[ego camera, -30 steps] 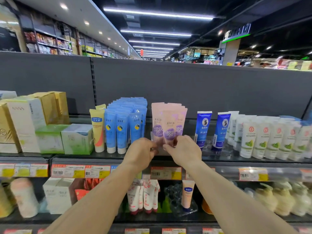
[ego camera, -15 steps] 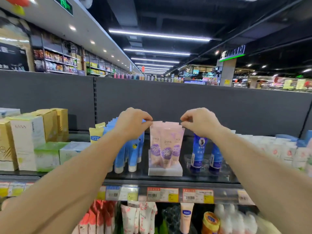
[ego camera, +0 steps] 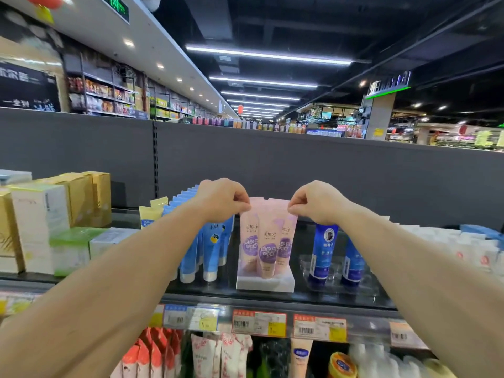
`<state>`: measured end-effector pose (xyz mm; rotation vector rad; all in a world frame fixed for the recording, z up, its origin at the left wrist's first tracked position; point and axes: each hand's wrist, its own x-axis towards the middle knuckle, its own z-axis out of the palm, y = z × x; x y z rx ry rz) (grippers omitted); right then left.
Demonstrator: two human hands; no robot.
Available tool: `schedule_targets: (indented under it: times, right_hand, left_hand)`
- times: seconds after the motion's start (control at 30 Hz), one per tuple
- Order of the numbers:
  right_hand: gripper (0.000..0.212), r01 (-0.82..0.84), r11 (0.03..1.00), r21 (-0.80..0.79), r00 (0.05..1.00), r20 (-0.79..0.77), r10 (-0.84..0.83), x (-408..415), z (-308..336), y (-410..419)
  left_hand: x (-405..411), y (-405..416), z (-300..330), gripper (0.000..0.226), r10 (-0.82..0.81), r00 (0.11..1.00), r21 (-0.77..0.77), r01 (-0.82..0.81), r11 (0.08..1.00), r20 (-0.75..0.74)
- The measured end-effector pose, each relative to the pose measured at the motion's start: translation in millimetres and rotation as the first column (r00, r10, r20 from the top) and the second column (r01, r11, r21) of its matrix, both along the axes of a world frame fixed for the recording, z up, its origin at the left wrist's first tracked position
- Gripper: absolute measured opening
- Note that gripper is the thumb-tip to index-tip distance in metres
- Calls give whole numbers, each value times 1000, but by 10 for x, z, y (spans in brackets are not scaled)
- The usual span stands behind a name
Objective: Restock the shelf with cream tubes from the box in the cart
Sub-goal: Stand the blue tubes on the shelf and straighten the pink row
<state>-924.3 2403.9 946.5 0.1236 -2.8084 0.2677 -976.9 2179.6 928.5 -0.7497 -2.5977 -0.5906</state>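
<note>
Several pink cream tubes (ego camera: 266, 242) with purple labels stand upright in a white holder (ego camera: 265, 282) on the black top shelf (ego camera: 272, 294). My left hand (ego camera: 222, 199) pinches the top edge of the leftmost pink tubes. On the right side of the row, my right hand (ego camera: 317, 201) pinches the tubes' top edge. Both arms reach forward over the shelf front. The cart and the box are out of view.
Light blue tubes (ego camera: 210, 252) stand just left of the pink ones, dark blue tubes (ego camera: 323, 251) in a clear holder just right. Gold and green boxes (ego camera: 54, 219) fill the far left, white tubes (ego camera: 463, 249) the far right. Price tags (ego camera: 259, 323) line the edge; more products sit below.
Both hands rose from the base of the pink tubes to their top edges and spread apart, and now pinch those edges. The view tilted upward.
</note>
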Motion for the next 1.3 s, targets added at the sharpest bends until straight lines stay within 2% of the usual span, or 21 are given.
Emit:
schedule_targets:
  times: [0.1,0.33,0.6,0.67,0.73,0.77,0.8,0.87,0.93,1.03,1.17,1.3]
  right_hand:
    - [2,-38,999,7,998,46,38,-11,22,25]
    - [13,-85,996,-21,995,51,86,-3,12,62]
    - [18,-86,994,-74,995,43,89,45,14,92]
    - [17,-80,992,-100,991,-112,69,119,24,76]
    - [9,-88,984,-156,956,-290,39,298,5,25]
    - [6,-90,980,-178,947,-319,29,404,-43,-1]
    - [6,-96,980,-176,952,-303,39,507,-114,-28]
    - [10,-109,987,-122,981,-173,86,671,-338,-100]
    - [12,-103,993,-49,994,-33,101,735,-617,-162]
    - [14,-34,999,27,999,40,33,720,-987,-173]
    - [24,23,995,93,1000,5,-23,747,-1300,-184]
    - [28,63,995,83,996,-71,-57,751,-1398,-190]
  left_hand:
    - [-9,-14,16,13,-23,999,3,23,1000,28]
    - [-9,-3,51,15,-79,995,-44,81,996,55]
    - [59,19,69,20,-70,996,-45,73,996,60]
    - [114,-7,65,25,-47,999,33,46,998,26]
    - [198,-59,39,24,-28,998,192,37,981,-49]
    - [264,-85,4,20,-18,996,260,40,965,-86]
    - [340,-108,-50,16,-4,993,306,41,951,-120]
    - [505,-135,-229,9,-3,990,326,50,944,-142]
    - [649,-137,-468,8,-60,991,282,92,955,-122]
    - [794,-94,-811,10,-128,990,143,136,980,-65]
    - [832,-11,-1164,23,3,1000,-176,-5,984,-15]
    - [843,36,-1261,23,73,996,-201,-63,978,43]
